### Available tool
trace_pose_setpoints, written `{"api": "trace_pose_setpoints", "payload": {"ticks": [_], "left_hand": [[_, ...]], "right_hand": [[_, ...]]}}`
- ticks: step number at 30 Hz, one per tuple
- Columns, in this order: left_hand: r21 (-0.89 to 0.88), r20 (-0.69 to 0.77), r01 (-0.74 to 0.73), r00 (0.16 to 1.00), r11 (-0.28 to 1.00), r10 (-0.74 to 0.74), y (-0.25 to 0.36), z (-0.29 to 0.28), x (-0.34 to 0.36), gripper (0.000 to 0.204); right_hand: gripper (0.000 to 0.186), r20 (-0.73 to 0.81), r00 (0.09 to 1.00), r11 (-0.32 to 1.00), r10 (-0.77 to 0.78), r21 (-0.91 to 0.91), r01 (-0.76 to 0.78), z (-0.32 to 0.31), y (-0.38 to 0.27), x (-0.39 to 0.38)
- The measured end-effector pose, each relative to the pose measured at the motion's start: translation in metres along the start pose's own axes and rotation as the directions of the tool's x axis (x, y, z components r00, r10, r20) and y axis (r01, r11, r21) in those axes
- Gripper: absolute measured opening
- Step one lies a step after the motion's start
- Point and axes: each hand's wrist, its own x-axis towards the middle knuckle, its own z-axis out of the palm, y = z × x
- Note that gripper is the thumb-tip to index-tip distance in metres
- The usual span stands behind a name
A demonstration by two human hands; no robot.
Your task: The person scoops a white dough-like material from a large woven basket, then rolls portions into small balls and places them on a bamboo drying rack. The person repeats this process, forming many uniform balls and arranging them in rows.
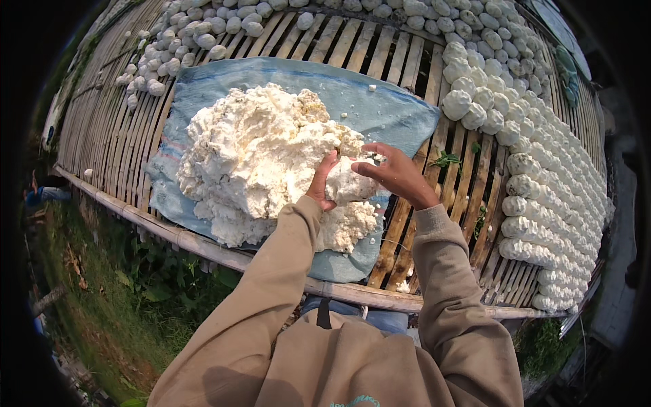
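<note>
A lump of crumbly white dough (347, 184) sits between my two hands, at the right side of a large mound of the same white dough (251, 156). My left hand (323, 182) is curved round the lump's left side, thumb up. Over its upper right side, my right hand (399, 175) bends its fingers, with the thumb against the lump; the fingertips are partly hidden. Under the mound lies a pale blue woven sheet (400, 112), dotted with small white crumbs.
The slatted bamboo platform (112, 146) ends at a bamboo pole (203, 247) before me. Rows of knobbly white balls (556, 203) cover its right side. Smoother rounded white balls (196, 30) crowd the far side. Green sprigs (445, 160) poke up between slats. Grass (122, 285) lies below left.
</note>
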Motion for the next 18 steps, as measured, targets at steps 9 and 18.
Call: {"api": "trace_pose_setpoints", "payload": {"ticks": [9, 18], "left_hand": [[-0.259, -0.06, -0.103, 0.994, 0.96, 0.091, -0.032, 0.001, -0.043, 0.091], [-0.273, 0.094, -0.043, 0.993, 0.961, 0.071, -0.05, 0.009, -0.066, 0.09]], "right_hand": [[0.04, -0.259, 0.904, 0.94, -0.339, -0.066, 0.334, 0.086, 0.054, -0.022], [0.046, -0.502, 0.76, 0.896, -0.413, -0.373, 0.241, 0.064, 0.025, -0.069]]}}
